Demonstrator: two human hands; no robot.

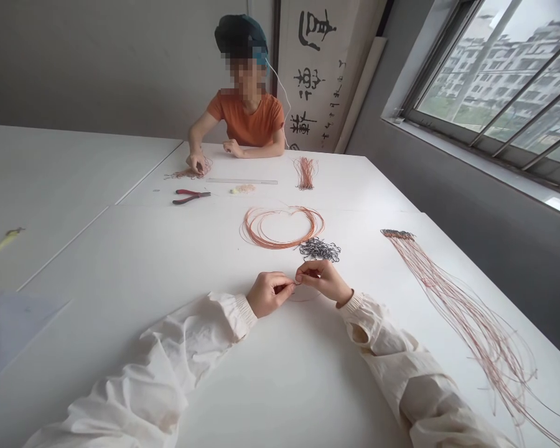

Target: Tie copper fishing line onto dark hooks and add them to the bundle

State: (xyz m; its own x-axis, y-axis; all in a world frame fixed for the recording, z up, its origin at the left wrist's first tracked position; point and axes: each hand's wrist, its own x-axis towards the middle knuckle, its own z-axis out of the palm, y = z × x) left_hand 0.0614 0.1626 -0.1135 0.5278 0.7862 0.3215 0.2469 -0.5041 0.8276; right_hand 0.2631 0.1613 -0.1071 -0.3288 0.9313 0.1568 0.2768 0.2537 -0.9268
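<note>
- The left hand (269, 294) is in a tight grip, and its fingertips pinch a thin wire (297, 281).
- The right hand (323, 281) is in a tight grip too, and it holds the same wire from the other side. The wire is very small and hard to see.
- The two hands are close together, just above the white table (121, 261). Both arms wear baggy white sleeves (392, 354).
- Just past the hands lies a pile of dark wire bits (320, 249).
- Beside that pile is a big ring of copper wires (282, 227).
- On the right, long copper wires (466, 323) spread across the table, and their dark ends sit in a row.
- Far across the table are red pliers (190, 196), a long ruler (241, 182) and a bunch of copper wires (305, 173).
- Another person (247, 118) in an orange shirt sits there, with one hand (196, 163) on a small wire tangle (186, 174).
</note>
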